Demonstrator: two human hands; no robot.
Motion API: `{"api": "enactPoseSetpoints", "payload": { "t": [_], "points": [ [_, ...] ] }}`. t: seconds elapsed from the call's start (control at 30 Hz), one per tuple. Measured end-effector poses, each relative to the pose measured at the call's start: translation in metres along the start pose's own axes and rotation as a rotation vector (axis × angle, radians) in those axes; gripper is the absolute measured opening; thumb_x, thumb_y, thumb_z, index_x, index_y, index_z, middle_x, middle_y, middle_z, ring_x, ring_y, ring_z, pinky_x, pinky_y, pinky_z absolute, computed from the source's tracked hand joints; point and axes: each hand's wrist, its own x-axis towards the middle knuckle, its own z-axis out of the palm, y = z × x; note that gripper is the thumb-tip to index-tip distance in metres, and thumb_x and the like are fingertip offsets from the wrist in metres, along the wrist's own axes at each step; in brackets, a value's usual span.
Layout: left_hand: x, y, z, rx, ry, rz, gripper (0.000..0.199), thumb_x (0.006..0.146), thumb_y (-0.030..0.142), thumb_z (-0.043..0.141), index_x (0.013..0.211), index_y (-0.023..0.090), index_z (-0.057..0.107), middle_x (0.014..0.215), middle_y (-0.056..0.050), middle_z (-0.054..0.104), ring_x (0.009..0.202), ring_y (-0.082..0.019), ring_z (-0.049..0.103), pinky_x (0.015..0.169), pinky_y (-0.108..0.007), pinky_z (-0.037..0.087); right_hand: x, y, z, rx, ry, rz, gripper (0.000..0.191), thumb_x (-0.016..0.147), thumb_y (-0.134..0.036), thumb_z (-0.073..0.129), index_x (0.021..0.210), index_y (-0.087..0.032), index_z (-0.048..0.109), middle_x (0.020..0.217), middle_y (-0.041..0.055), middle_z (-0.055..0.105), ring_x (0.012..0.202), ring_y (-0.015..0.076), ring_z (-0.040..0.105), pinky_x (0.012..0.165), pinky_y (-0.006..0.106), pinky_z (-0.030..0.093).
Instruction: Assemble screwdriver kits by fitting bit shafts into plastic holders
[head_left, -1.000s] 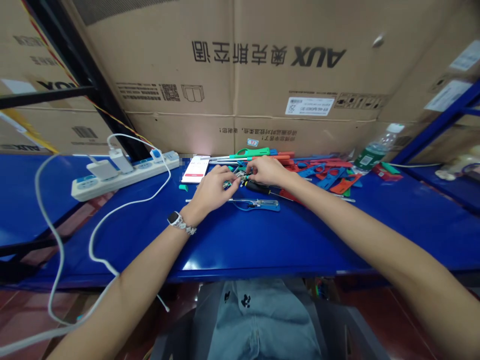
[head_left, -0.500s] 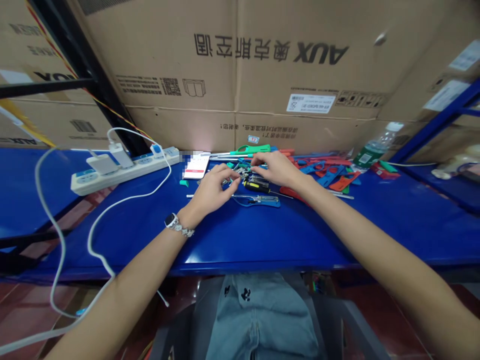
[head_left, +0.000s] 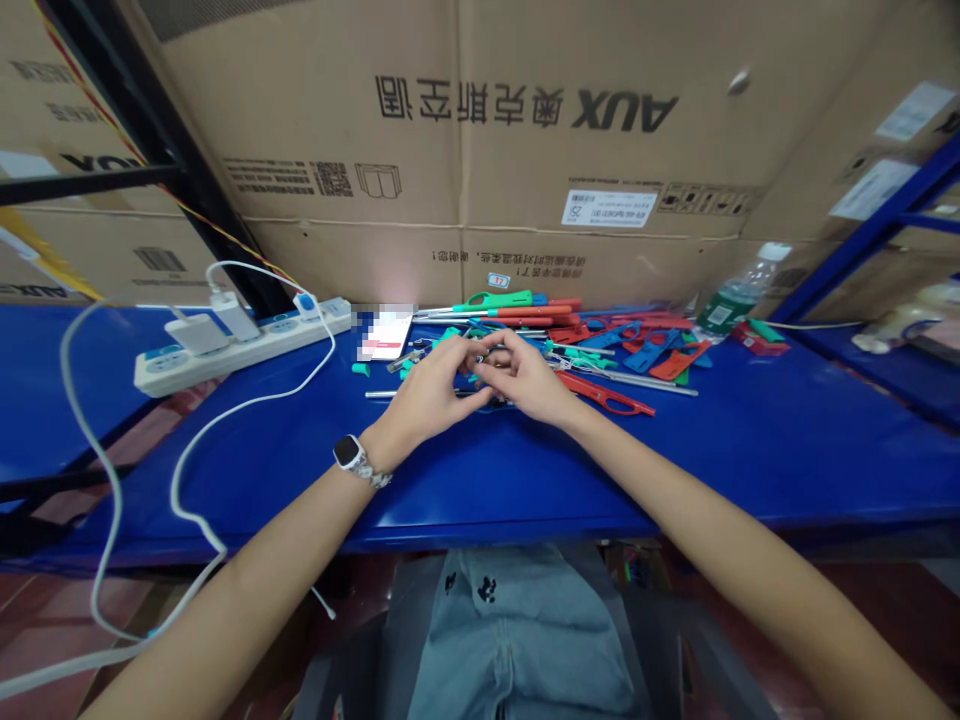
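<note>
My left hand (head_left: 437,390), with a watch (head_left: 347,451) on its wrist, is bent inward over the tools. Its fingertips meet those of my right hand (head_left: 529,380). Both hands are closed round something small and dark that I cannot make out. Below them a metal rod (head_left: 380,395) sticks out to the left, and the rest of that tool is hidden. Right of my right hand lies a red lighter casing (head_left: 611,395). Green and orange lighters (head_left: 514,299) with long metal tubes lie behind the hands, and red and blue casings (head_left: 649,352) are heaped to the right.
A white power strip (head_left: 244,345) with plugs and cables lies at the left, near a phone (head_left: 390,335). A green-labelled bottle (head_left: 739,300) stands by a red box (head_left: 761,338) at the right. A large carton (head_left: 517,150) rises behind the blue table (head_left: 585,480).
My right hand has come down and left to meet my left hand. The yellow and black screwdriver seen beside it before is out of sight. The view has shifted slightly.
</note>
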Motion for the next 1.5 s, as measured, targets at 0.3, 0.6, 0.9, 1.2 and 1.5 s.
{"api": "enactPoseSetpoints", "payload": {
  "t": [0.3, 0.6, 0.9, 1.2, 1.5],
  "points": [
    [0.002, -0.001, -0.001, -0.014, 0.057, 0.038, 0.011, 0.1, 0.026, 0.06, 0.104, 0.019, 0.067, 0.097, -0.007, 0.072, 0.086, -0.02, 0.069, 0.079, -0.036, 0.058, -0.002, -0.002, -0.001, -0.04, 0.017, -0.028, 0.028, 0.094, -0.044, 0.066, 0.109, -0.026, 0.052, 0.075, -0.0041, 0.058, 0.067, 0.0158, 0.06, 0.067, 0.031, 0.049],
    [0.006, -0.015, 0.013, -0.759, 0.134, -0.367, 0.035, 0.098, 0.054, 0.063, 0.106, 0.022, 0.052, 0.08, -0.002, 0.075, 0.07, -0.017, 0.075, 0.071, -0.034, 0.066, -0.005, 0.001, -0.009, -0.225, 0.141, -0.208, 0.024, 0.088, -0.034, 0.074, 0.105, -0.023, 0.061, 0.084, -0.0003, 0.064, 0.067, 0.0141, 0.055, 0.067, 0.032, 0.048],
    [0.007, -0.013, 0.01, -0.754, 0.117, -0.366, 0.037, 0.093, 0.055, 0.07, 0.092, 0.021, 0.055, 0.076, -0.001, 0.07, 0.073, -0.016, 0.073, 0.067, -0.028, 0.063, 0.0, 0.008, -0.008, -0.159, 0.178, -0.278, 0.021, 0.092, -0.042, 0.069, 0.095, -0.021, 0.068, 0.088, 0.0022, 0.072, 0.074, 0.0154, 0.06, 0.071, 0.033, 0.05],
    [0.008, -0.016, 0.003, -0.753, 0.071, -0.353, 0.036, 0.09, 0.053, 0.074, 0.094, 0.018, 0.066, 0.077, -0.003, 0.073, 0.072, -0.016, 0.072, 0.071, -0.03, 0.064, -0.005, 0.001, -0.009, -0.226, 0.147, -0.345, 0.021, 0.087, -0.035, 0.074, 0.102, -0.021, 0.068, 0.095, 0.003, 0.07, 0.074, 0.0147, 0.059, 0.066, 0.031, 0.05],
    [0.002, -0.023, -0.009, -0.645, -0.087, -0.295, 0.024, 0.095, 0.042, 0.068, 0.093, 0.018, 0.069, 0.085, -0.006, 0.078, 0.077, -0.017, 0.076, 0.077, -0.033, 0.065, -0.003, 0.003, -0.019, -0.164, 0.014, -0.165, 0.026, 0.084, -0.039, 0.077, 0.098, -0.019, 0.069, 0.088, 0.0032, 0.071, 0.072, 0.0149, 0.06, 0.067, 0.032, 0.05]
  ]
}}
